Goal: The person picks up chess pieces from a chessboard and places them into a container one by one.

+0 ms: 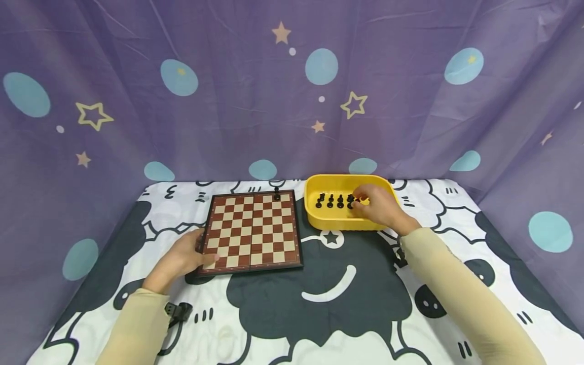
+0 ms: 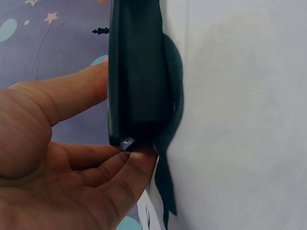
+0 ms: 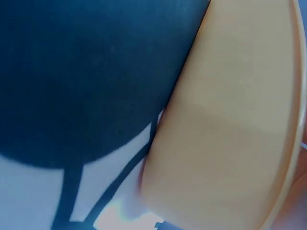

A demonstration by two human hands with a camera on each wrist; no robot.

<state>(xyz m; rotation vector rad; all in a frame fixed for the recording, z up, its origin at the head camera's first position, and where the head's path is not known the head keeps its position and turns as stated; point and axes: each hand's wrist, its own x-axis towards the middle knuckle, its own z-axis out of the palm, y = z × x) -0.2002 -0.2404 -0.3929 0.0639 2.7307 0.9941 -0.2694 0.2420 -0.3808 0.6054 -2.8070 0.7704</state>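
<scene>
A brown-and-cream chessboard [image 1: 251, 230] lies on the cloth, with one black chess piece [image 1: 277, 194] standing on its far row. My left hand [image 1: 184, 256] holds the board's near left corner, thumb over the top and fingers against its side and underside. In the left wrist view the board's dark side [image 2: 141, 67] rises between thumb and fingers. My right hand [image 1: 378, 205] reaches into a yellow tray [image 1: 337, 224], thumb and index finger around the right end of several black chess pieces [image 1: 340, 202]; I cannot tell whether they pinch one. The tray wall [image 3: 225, 115] mostly hides this hand in the right wrist view.
A patterned black-and-white cloth [image 1: 337, 314] covers the table. Behind it hangs a purple curtain [image 1: 255, 101] with stars and blue spots. The tray stands just right of the board, near the table's far edge.
</scene>
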